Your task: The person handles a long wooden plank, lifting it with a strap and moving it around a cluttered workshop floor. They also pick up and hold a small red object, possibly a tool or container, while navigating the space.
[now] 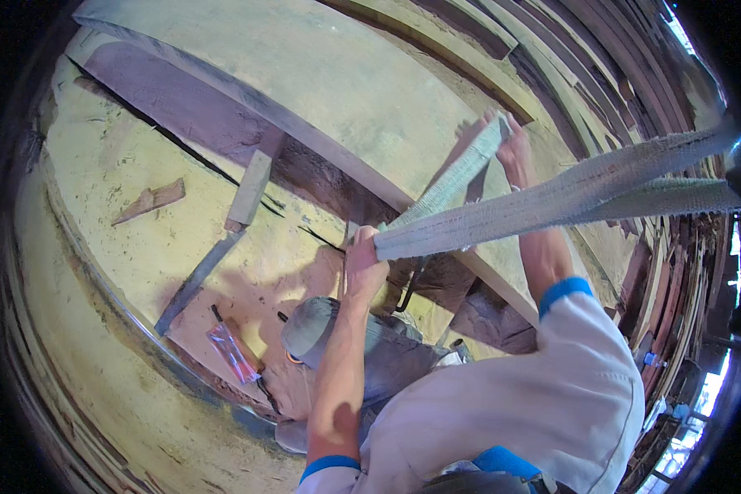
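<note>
A worn, pale grey webbing strap [486,221] stretches in from the right edge and folds back at my left hand [364,265], which is closed round the fold. From there, a length of the strap runs up and away to my right hand [514,155], which grips it near its far bend. Both hands are above a thick, wide wooden slab [305,62], with my left hand by its near edge. Beyond the right hand, the strap's two layers continue side by side toward the right rim. How my fingers wrap under the strap is partly hidden.
A wooden block [253,188] and a dark strip [193,286] lie in line at left, near a wood scrap [152,200]. A red-and-clear packet [235,352] rests below them. Stacked boards [568,49] fill the far right. A dark bent rod [409,284] stands by the slab.
</note>
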### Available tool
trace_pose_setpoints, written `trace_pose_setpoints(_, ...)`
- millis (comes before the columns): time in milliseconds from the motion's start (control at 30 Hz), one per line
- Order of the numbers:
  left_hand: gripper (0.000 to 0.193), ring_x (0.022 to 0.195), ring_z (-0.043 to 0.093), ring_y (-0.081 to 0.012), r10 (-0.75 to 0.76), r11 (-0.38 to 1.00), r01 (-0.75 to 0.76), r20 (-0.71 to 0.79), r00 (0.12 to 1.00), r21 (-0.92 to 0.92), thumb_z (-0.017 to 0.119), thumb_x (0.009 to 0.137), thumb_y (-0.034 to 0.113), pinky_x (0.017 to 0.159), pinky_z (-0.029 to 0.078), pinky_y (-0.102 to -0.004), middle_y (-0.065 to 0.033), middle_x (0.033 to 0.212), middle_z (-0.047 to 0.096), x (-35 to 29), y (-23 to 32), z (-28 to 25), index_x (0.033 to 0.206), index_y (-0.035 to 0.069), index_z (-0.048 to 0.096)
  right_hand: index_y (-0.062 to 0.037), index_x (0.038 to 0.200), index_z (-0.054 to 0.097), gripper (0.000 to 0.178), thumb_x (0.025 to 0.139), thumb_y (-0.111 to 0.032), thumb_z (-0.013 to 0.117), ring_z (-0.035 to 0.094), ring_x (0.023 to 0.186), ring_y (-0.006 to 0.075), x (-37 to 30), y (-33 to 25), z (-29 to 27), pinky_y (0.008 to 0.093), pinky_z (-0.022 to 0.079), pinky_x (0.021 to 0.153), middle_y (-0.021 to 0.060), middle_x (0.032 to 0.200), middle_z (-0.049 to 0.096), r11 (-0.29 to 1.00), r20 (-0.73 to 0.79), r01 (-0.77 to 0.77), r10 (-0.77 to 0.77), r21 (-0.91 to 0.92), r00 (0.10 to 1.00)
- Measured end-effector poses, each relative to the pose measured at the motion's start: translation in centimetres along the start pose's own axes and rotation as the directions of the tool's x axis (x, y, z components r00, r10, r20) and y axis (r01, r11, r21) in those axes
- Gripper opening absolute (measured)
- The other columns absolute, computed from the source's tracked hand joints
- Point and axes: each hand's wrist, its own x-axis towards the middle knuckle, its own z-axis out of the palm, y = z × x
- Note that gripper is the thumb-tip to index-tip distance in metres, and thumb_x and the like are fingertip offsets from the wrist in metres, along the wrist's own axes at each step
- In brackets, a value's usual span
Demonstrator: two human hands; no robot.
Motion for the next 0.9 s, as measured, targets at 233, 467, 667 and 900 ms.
trace_pose_setpoints(233,0.034,0.108,0.051,-0.0399,-0.09,0.987,0.076,0.087,0.992,0.143,0.052,0.077,-0.003,0.09,0.046,-0.0476,-0.0177,0.108,0.052,-0.8,-0.8,3.5,0.11,0.003,0.048,-0.0098,0.076,0.039,0.03,0.101,-0.026,0.042,0.036,0.051,0.0123,-1.4,4.7,0.2,0.0261,0.033,0.046,-0.0003,0.062,0.039,0.927,0.253,-0.35,0.309,0.135,0.917)
trace_pose_setpoints(467,0.026,0.093,0.063,-0.0419,-0.226,0.954,0.196,0.117,0.967,0.226,0.049,0.089,0.018,0.075,0.051,-0.0528,-0.0198,0.104,0.061,7.8,-2.7,2.3,0.112,0.009,0.044,-0.0068,0.098,0.055,0.018,0.099,-0.024,0.051,0.055,0.064,0.0158,-9.8,1.6,-1.9,0.0329,0.052,0.061,0.0029,0.076,0.056,0.959,0.262,-0.227,0.266,-0.17,0.928)
trace_pose_setpoints(667,0.029,0.09,0.065,-0.041,-0.255,0.928,0.199,0.151,0.955,0.315,0.051,0.089,0.025,0.075,0.049,-0.0532,-0.023,0.097,0.066,4.0,-4.2,-3.4,0.111,0.007,0.043,-0.0038,0.103,0.058,0.023,0.097,-0.025,0.053,0.062,0.079,0.0238,-2.4,2.5,3.0,0.0381,0.054,0.08,0.009,0.087,0.064,0.959,0.107,-0.235,0.253,-0.159,0.961)
trace_pose_setpoints(900,0.038,0.11,0.057,-0.046,-0.435,0.859,0.246,0.389,0.812,0.449,0.045,0.09,0.027,0.093,0.046,-0.0527,-0.0274,0.116,0.059,1.1,-0.6,-0.4,0.126,0.014,0.044,-0.0109,0.074,0.04,0.026,0.099,-0.016,0.044,0.034,0.046,0.0133,-2.2,4.3,-1.3,0.0295,0.032,0.044,-0.0027,0.06,0.037,0.986,0.167,-0.166,0.165,-0.012,0.972)
